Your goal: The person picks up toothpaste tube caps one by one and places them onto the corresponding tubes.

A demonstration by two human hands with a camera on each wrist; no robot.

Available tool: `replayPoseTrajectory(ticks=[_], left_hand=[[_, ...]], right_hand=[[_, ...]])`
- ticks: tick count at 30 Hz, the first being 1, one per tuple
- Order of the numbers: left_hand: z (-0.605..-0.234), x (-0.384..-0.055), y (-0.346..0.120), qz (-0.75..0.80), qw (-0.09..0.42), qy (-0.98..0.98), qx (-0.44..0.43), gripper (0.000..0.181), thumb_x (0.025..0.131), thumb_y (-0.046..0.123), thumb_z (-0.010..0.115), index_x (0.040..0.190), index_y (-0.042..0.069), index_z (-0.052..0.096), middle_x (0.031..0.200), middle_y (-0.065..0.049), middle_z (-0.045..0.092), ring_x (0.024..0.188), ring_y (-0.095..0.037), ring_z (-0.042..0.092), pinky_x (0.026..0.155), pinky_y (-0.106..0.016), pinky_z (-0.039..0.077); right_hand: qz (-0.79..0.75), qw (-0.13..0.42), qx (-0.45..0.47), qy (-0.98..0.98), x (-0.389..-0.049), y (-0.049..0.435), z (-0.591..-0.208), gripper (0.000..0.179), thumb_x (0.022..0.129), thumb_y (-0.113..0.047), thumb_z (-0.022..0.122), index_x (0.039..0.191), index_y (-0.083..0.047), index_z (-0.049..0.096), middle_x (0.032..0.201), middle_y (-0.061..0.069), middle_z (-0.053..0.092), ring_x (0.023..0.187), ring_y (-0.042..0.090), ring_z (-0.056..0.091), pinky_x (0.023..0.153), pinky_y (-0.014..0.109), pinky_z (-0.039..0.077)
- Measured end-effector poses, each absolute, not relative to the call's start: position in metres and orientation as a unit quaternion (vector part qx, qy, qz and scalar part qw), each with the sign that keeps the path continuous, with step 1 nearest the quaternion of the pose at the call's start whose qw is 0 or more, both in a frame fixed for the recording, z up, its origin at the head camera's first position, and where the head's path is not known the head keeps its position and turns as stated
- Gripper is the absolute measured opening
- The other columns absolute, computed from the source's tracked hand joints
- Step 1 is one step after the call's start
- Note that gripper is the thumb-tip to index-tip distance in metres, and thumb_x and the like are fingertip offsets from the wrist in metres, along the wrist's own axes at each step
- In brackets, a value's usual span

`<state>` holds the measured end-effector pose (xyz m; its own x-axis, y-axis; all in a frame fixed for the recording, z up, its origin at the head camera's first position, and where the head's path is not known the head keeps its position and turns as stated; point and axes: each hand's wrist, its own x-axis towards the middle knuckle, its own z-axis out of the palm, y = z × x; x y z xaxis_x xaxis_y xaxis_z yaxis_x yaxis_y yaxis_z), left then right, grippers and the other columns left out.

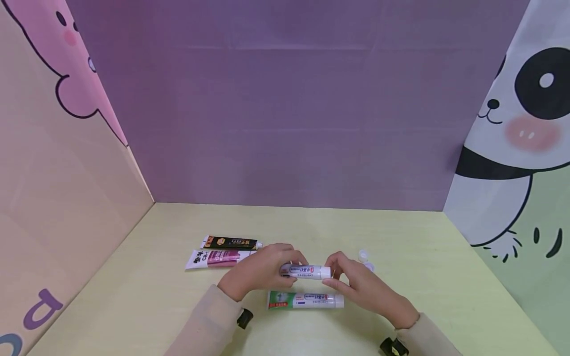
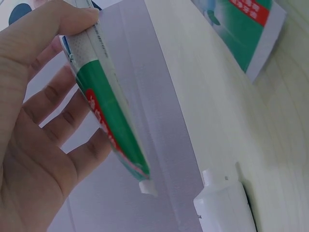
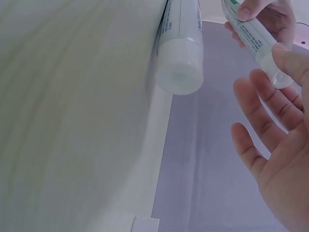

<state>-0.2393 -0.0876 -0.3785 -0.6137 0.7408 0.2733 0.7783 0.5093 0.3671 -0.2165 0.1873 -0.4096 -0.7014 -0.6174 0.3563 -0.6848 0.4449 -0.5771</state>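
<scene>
My left hand (image 1: 267, 267) grips a white and green toothpaste tube (image 1: 303, 271) by its body, thumb on top, holding it raised over the table. In the left wrist view the tube's green crimped end (image 2: 116, 116) points away from the thumb. My right hand (image 1: 362, 287) has its thumb and index finger at the white cap (image 3: 273, 72), pinching it; its other fingers are spread. Just below, on the table, lies a matching green and white toothpaste tube (image 1: 307, 300), its white cap on.
To the left lie a black tube (image 1: 231, 243) and a purple and white tube (image 1: 218, 258), side by side; the left wrist view shows a bare nozzle (image 2: 207, 178). Small white caps (image 1: 363, 255) lie behind my right hand. A purple panel (image 1: 303, 123) stands behind the table, with printed side panels.
</scene>
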Motion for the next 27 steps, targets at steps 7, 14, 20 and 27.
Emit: replayPoseTrajectory(ticks=[7,14,20,27], left_hand=[[-0.3755,-0.2392,-0.0872,-0.236,0.046,-0.866,-0.438,0.031,0.082,0.011,0.076,0.113,0.017,0.071,0.096,0.008,0.063,0.079,-0.006,0.054,0.071,-0.019,0.049],[-0.3757,-0.2384,-0.0868,-0.24,0.036,-0.868,-0.434,0.031,0.082,0.01,0.076,0.112,0.016,0.072,0.097,0.009,0.063,0.08,-0.006,0.054,0.072,-0.019,0.049],[-0.3774,-0.2394,-0.0871,-0.251,0.032,-0.864,-0.436,0.032,0.083,0.011,0.076,0.114,0.017,0.072,0.096,0.009,0.062,0.079,-0.005,0.054,0.071,-0.019,0.049],[-0.3771,-0.2399,-0.0929,-0.25,0.022,-0.872,-0.421,0.033,0.084,0.022,0.081,0.115,0.018,0.072,0.096,0.011,0.062,0.082,-0.004,0.055,0.075,-0.021,0.05]], right_hand=[[0.378,0.067,0.379,-0.842,-0.2167,0.1845,-0.4103,0.031,0.096,-0.021,0.069,0.121,-0.015,0.051,0.092,-0.013,0.063,0.08,0.006,0.06,0.072,0.035,0.053],[0.388,0.089,0.388,-0.831,-0.2173,0.1824,-0.4113,0.032,0.09,-0.018,0.076,0.117,-0.012,0.059,0.097,-0.011,0.067,0.083,0.006,0.063,0.071,0.037,0.055],[0.392,0.114,0.398,-0.822,-0.2171,0.1827,-0.4137,0.023,0.09,-0.015,0.076,0.109,-0.016,0.062,0.101,-0.008,0.069,0.086,0.008,0.066,0.06,0.029,0.053],[0.387,0.151,0.421,-0.806,-0.2176,0.1853,-0.4136,0.025,0.088,-0.006,0.076,0.106,-0.014,0.061,0.103,-0.004,0.07,0.087,0.011,0.067,0.057,0.023,0.052]])
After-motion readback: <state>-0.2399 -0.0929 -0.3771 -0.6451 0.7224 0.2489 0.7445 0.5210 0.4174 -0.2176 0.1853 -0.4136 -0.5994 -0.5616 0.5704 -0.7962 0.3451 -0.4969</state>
